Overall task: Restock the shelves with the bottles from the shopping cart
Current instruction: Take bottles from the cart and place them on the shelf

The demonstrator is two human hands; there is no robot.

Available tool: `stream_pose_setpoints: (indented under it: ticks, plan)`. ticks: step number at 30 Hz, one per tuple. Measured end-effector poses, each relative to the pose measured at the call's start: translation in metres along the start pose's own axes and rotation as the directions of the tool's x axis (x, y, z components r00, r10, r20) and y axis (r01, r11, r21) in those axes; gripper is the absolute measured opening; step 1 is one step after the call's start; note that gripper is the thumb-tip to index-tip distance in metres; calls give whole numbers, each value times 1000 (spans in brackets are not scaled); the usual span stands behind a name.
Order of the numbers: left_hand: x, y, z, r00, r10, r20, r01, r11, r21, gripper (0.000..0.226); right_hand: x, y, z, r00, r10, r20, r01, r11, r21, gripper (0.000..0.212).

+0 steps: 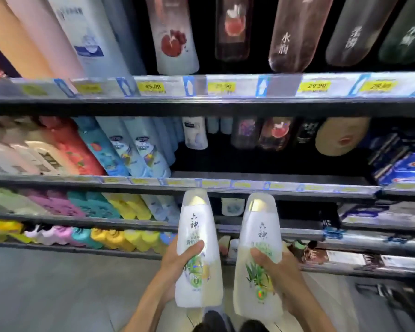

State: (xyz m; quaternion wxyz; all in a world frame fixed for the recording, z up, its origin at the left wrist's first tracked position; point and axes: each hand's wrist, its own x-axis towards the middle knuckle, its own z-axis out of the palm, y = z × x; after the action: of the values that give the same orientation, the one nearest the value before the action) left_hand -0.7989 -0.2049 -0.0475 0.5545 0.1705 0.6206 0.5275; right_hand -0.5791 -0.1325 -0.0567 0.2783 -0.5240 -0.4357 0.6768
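Before the shelves (225, 105), hands (175, 262) grip smooth, translucent, tapered bottles (197, 250).

Stacked dark shelves (225, 106) with yellow price tags (315, 86) along their edges carry rows of upright bottles (139, 149), pastel packs (130, 207) lower down, blue boxes (403, 166) at right.

Both bare forearms reach up from the bottom edge, side by side and apart. The left hand (177, 262) grips the left bottle (198, 250) from its left side, thumb lying across the front label, fingers hidden behind. The right hand (277, 271) sits right of that bottle and grips the right bottle (258, 257) from its right side, thumb across the label, fingertips curled round the far edge.
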Motion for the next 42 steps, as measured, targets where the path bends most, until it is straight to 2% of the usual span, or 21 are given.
stream_pose_setpoints:
  ticks: [4, 7, 11, 14, 18, 21, 29, 34, 38, 42]
  plan:
    - [62, -61, -17, 998, 58, -23, -57, 998, 21, 56, 54, 64, 7, 1000, -16, -9, 16, 1000, -2, 51]
    - [110, -95, -27, 990, 136, -23, -136, 991, 9, 64, 97, 96, 11, 994, -105, 25, 105, 994, -29, 54]
    - [161, -128, -35, 973, 231, 7, -231, 973, -28, 59, 146, 118, 13, 966, -239, 101, 246, 967, -64, 65]
    - [192, -145, -38, 950, 312, 17, -311, 949, -40, 56, 175, 130, 16, 932, -343, 115, 351, 934, -57, 57]
    - [222, -159, -41, 918, 389, 73, -384, 920, -80, 51, 202, 148, 20, 899, -411, 150, 418, 908, -20, 49]
    - [235, -162, -41, 892, 437, 114, -425, 897, -120, 42, 211, 157, 21, 876, -454, 161, 458, 889, 15, 42]
    - [247, -141, -32, 850, 518, 94, -503, 852, -147, 52, 219, 149, 26, 844, -511, 162, 503, 859, 93, 44]
    - [268, -119, -29, 838, 543, 56, -528, 832, -170, 26, 224, 144, 26, 822, -549, 154, 529, 835, 150, 39]
    - [297, -102, -30, 838, 546, -10, -539, 824, -176, 14, 225, 145, 20, 838, -525, 148, 502, 849, 169, 45]
    - [323, -92, -31, 818, 570, -76, -575, 806, -143, 32, 226, 144, 18, 845, -514, 148, 485, 853, 193, 42]
